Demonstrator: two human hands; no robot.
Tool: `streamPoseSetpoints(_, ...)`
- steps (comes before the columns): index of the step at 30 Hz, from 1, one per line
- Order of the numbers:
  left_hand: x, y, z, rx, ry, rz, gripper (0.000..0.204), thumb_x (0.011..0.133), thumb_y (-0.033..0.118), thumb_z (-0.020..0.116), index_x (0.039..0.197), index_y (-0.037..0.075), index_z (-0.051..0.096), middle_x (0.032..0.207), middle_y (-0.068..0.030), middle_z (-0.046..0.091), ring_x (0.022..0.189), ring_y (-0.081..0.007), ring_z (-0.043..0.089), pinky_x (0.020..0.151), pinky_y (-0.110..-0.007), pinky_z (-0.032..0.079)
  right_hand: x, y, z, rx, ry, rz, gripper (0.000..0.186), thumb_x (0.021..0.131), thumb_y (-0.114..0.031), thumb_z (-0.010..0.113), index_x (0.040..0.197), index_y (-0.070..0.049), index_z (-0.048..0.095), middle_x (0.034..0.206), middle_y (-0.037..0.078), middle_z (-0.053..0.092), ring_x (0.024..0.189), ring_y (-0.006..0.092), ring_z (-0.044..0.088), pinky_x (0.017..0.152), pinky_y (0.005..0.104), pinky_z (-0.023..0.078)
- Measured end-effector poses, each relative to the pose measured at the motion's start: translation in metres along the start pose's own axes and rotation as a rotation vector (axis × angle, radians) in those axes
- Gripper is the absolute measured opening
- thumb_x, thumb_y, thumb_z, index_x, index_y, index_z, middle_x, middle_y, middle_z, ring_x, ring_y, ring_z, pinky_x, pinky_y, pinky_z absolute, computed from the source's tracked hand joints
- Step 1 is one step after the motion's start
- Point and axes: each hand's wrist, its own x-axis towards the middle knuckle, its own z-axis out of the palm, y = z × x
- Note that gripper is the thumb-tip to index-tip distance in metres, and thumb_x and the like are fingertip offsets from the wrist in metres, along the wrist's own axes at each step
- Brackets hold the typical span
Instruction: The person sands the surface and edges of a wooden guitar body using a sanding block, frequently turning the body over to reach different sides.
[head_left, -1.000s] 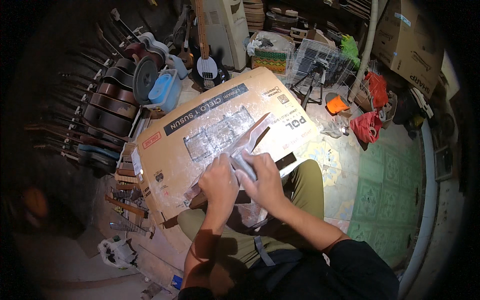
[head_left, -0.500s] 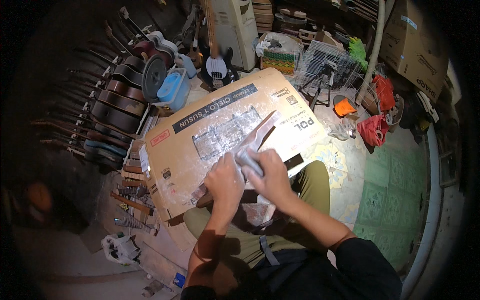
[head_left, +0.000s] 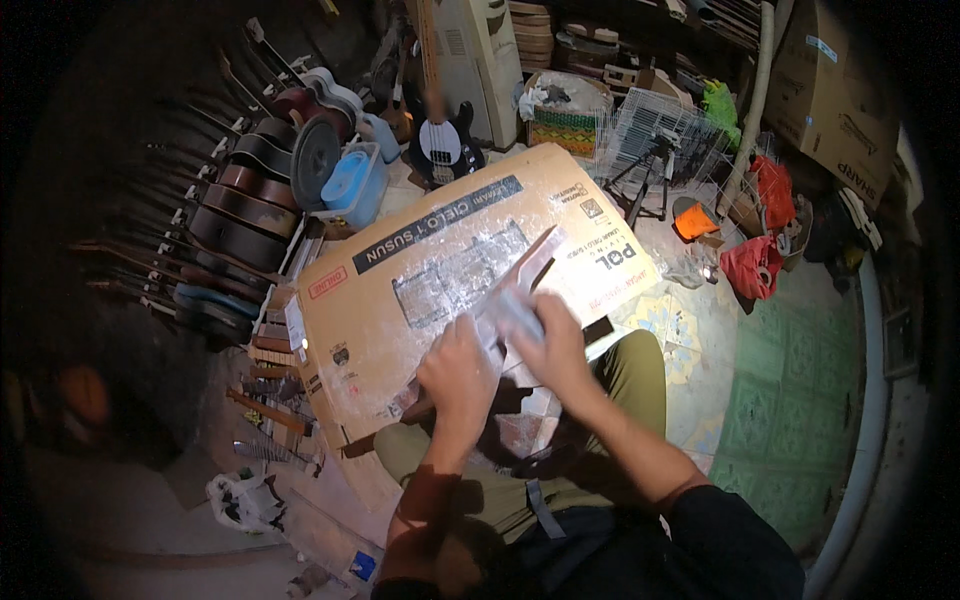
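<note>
At the frame's centre, the left hand point(head_left: 458, 368) and right hand point(head_left: 553, 340) press together on a long pale strip point(head_left: 528, 272) lying across a flattened cardboard box point(head_left: 400, 300), with guitars point(head_left: 250, 190) stacked at upper left.

Cardboard box point(head_left: 420, 290) laid flat ahead of the knees, long slat point(head_left: 528, 270) resting on top — both hands point(head_left: 505, 355) on its near end. Guitars point(head_left: 250, 190) racked to the left; wire cage point(head_left: 665, 130) behind, tripod point(head_left: 650, 175) before it.
</note>
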Motion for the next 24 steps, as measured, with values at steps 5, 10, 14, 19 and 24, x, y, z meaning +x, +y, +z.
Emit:
streamPoseSetpoints(5, 0.000, 0.000, -0.011, 0.037, 0.007, -0.013, 0.012, 0.085, 0.010, 0.061, 0.096, 0.006, 0.058, 0.087, -0.0141, 0.066, 0.081, -0.0375, 0.068, 0.066, -0.051, 0.053, -0.008, -0.024, -0.001, -0.174, -0.044, -0.176, 0.042, 0.087, -0.021, 0.074, 0.121, 0.001, 0.064, 0.095, 0.022, 0.065, 0.089, 0.0339, 0.065, 0.083, 0.0400, 0.051)
streamPoseSetpoints(10, 0.002, 0.001, -0.008, 0.034, 0.012, 0.001, 0.011, 0.086, 0.012, 0.062, 0.094, 0.006, 0.057, 0.086, -0.0139, 0.066, 0.081, -0.0372, 0.068, 0.065, -0.051, 0.053, 0.021, 0.010, 0.003, -0.062, -0.014, 0.070, 0.043, 0.085, -0.021, 0.073, 0.121, 0.000, 0.063, 0.096, 0.021, 0.060, 0.093, 0.0398, 0.060, 0.084, 0.0457, 0.049)
streamPoseSetpoints(14, 0.000, 0.001, -0.010, 0.027, -0.002, -0.007, 0.009, 0.085, 0.008, 0.059, 0.093, 0.006, 0.056, 0.085, -0.0139, 0.065, 0.080, -0.0372, 0.068, 0.064, -0.051, 0.052, 0.000, -0.005, 0.002, -0.049, -0.029, -0.055, 0.044, 0.085, -0.022, 0.073, 0.122, 0.001, 0.063, 0.096, 0.022, 0.061, 0.092, 0.0410, 0.061, 0.084, 0.0448, 0.050)
streamPoseSetpoints(19, -0.005, -0.006, -0.008, -0.042, 0.011, -0.026, 0.017, 0.081, 0.007, 0.063, 0.098, 0.007, 0.062, 0.083, -0.0158, 0.068, 0.078, -0.0417, 0.067, 0.064, -0.055, 0.050, -0.010, -0.029, 0.000, -0.271, -0.110, -0.158, 0.043, 0.086, -0.021, 0.074, 0.122, 0.000, 0.064, 0.100, 0.022, 0.066, 0.094, 0.0369, 0.066, 0.085, 0.0424, 0.052)
streamPoseSetpoints(24, 0.002, -0.001, 0.002, -0.008, 0.024, -0.019, 0.022, 0.083, 0.015, 0.065, 0.102, 0.006, 0.063, 0.087, -0.0173, 0.069, 0.081, -0.0421, 0.068, 0.065, -0.055, 0.051, 0.024, 0.021, 0.002, -0.001, 0.022, 0.082, 0.044, 0.084, -0.022, 0.076, 0.123, -0.005, 0.066, 0.097, 0.017, 0.059, 0.096, 0.0371, 0.061, 0.087, 0.0427, 0.051)
